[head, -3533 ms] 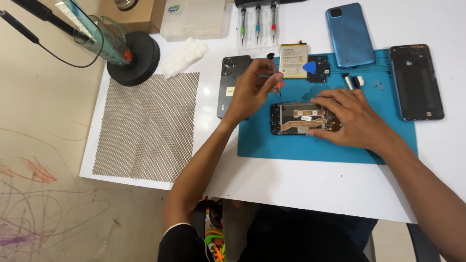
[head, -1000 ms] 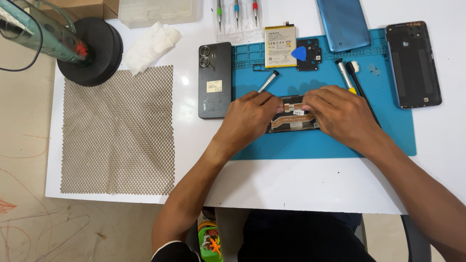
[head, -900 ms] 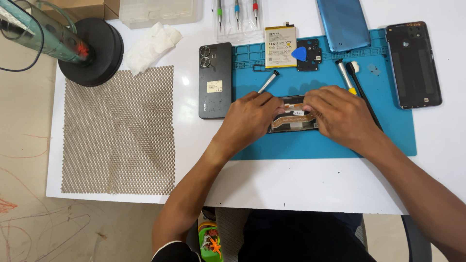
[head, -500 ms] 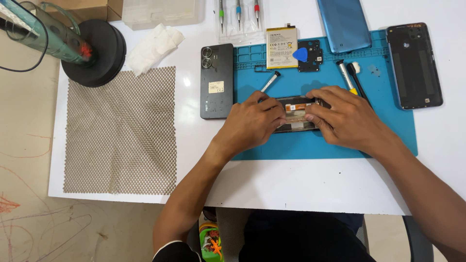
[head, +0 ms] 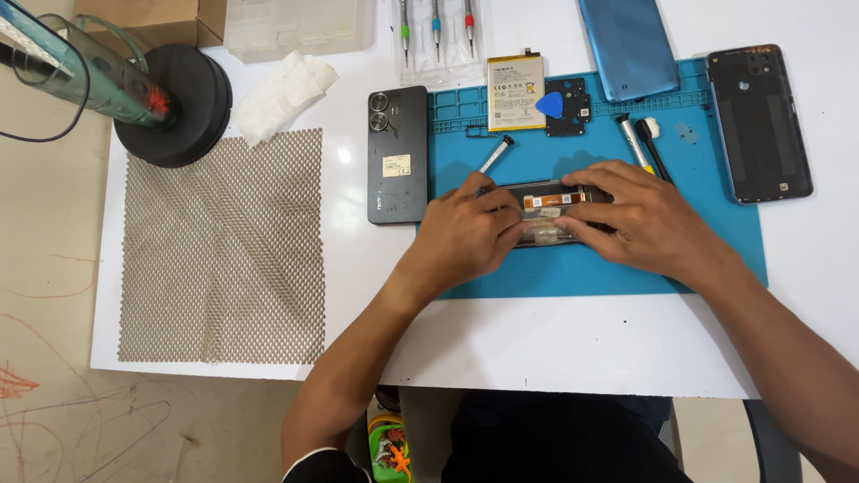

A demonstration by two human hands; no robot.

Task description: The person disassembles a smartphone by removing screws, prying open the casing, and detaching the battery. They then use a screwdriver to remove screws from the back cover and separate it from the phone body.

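Both hands are down on the opened phone (head: 548, 213), which lies between them on the blue mat (head: 573, 268). Left hand (head: 465, 234) and right hand (head: 637, 219) each pinch an end. Best to steady it with gentle, even pressure. A screwdriver (head: 494, 154) lies just above the left hand.

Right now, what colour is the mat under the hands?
The mat is blue, seen best in the head view.

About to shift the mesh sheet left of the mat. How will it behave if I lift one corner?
The mesh sheet looks thin and open-weave, so it will probably droop rather than stay flat. Its edges look uneven, which suggests it is floppy. It seems light, so it may slide on the smooth white table when pushed.
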